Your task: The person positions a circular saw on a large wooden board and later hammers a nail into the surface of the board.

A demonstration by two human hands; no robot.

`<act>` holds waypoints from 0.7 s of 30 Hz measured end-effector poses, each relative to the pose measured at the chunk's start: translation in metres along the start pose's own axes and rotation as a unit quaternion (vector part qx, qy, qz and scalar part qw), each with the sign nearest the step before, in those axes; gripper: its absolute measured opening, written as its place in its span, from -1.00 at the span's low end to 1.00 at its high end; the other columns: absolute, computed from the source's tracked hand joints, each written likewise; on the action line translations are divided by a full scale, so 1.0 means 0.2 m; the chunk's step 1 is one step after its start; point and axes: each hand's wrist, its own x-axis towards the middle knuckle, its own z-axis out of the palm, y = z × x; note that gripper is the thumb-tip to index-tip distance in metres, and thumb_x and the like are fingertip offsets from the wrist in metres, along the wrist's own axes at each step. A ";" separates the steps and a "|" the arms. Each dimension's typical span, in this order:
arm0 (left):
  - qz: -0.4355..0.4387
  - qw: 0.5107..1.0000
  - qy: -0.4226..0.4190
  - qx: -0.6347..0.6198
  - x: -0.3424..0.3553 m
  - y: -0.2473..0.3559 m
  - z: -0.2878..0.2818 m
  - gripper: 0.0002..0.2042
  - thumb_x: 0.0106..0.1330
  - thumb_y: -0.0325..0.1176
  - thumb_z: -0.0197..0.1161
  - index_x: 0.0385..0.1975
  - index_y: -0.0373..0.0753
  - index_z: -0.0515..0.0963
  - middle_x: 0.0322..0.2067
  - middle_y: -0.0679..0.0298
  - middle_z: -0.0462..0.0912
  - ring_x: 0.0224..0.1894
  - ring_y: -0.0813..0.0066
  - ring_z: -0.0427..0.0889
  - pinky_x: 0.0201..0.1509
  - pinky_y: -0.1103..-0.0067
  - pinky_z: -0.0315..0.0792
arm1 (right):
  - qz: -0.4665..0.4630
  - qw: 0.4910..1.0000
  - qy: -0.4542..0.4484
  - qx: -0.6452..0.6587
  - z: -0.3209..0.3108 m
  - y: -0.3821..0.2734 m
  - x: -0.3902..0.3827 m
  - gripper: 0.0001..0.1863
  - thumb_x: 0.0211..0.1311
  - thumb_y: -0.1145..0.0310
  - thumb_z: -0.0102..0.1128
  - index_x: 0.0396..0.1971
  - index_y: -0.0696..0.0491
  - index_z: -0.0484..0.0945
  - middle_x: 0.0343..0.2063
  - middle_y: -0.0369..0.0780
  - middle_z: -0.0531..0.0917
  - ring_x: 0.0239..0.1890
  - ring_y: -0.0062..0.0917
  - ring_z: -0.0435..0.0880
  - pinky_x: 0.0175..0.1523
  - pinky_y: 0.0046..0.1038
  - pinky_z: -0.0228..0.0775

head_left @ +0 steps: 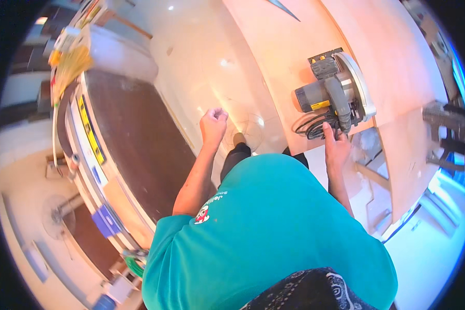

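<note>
Right grip (338, 149) — by circular saw (318, 95) and cord (310, 127).

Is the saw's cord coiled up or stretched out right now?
Coiled: the black cord is bunched in several loops on the wooden board, beside the circular saw.

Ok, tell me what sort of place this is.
Probably a woodworking shop: a circular saw lies on a broad wooden sheet, and what looks like a yellow spirit level is beside the brown tabletop.

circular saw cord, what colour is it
The cord is black; the head view, the only one here, shows it best.
</note>
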 end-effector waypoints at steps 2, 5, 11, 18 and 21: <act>0.012 0.999 -0.043 0.024 0.19 0.01 -0.09 -0.68 0.26 -0.35 0.37 -0.11 -0.47 0.67 -0.24 -0.01 0.79 -0.22 0.29 0.77 -0.04 0.45 0.61 | 0.037 0.996 0.033 -0.077 0.05 -0.06 -0.02 -0.36 0.12 -0.27 0.40 -0.37 0.14 0.78 -0.43 -0.07 0.79 -0.30 -0.22 0.78 -0.07 -0.23 0.53; 0.061 0.996 -0.057 0.015 0.43 0.01 -0.07 -0.70 0.28 -0.35 0.35 -0.11 -0.46 0.67 -0.25 -0.01 0.79 -0.21 0.29 0.77 -0.04 0.44 0.61 | 0.072 0.991 0.080 -0.080 0.12 -0.09 -0.03 -0.35 0.10 -0.30 0.37 -0.42 0.12 0.78 -0.43 -0.08 0.78 -0.29 -0.19 0.76 0.04 -0.18 0.48; 0.101 0.991 -0.079 0.023 0.69 0.27 0.10 -0.69 0.27 -0.35 0.35 -0.09 -0.45 0.67 -0.22 -0.02 0.78 -0.17 0.32 0.77 -0.02 0.44 0.60 | -0.052 0.985 0.157 -0.047 0.30 0.02 -0.06 -0.45 0.21 -0.14 0.32 -0.36 0.17 0.74 -0.20 0.02 0.73 0.03 -0.02 0.62 0.23 0.08 0.25; 0.209 0.960 -0.107 0.152 1.04 0.58 0.11 -0.67 0.24 -0.28 0.33 -0.11 -0.41 0.68 -0.26 -0.07 0.77 -0.20 0.12 0.78 -0.04 0.36 0.61 | -0.048 0.980 0.192 0.034 0.50 -0.01 -0.05 -0.37 0.18 -0.14 0.38 -0.18 0.24 0.65 0.00 0.10 0.64 0.15 0.06 0.50 0.24 0.09 0.23; 0.279 0.921 -0.066 0.262 1.42 0.65 0.13 -0.67 0.22 -0.26 0.28 -0.15 -0.38 0.70 -0.28 -0.11 0.75 -0.21 -0.02 0.76 -0.06 0.28 0.61 | -0.078 0.960 0.268 0.033 0.48 -0.09 -0.03 -0.54 0.14 0.12 0.52 -0.14 0.20 0.67 -0.12 0.05 0.65 0.00 -0.01 0.56 0.19 -0.11 0.38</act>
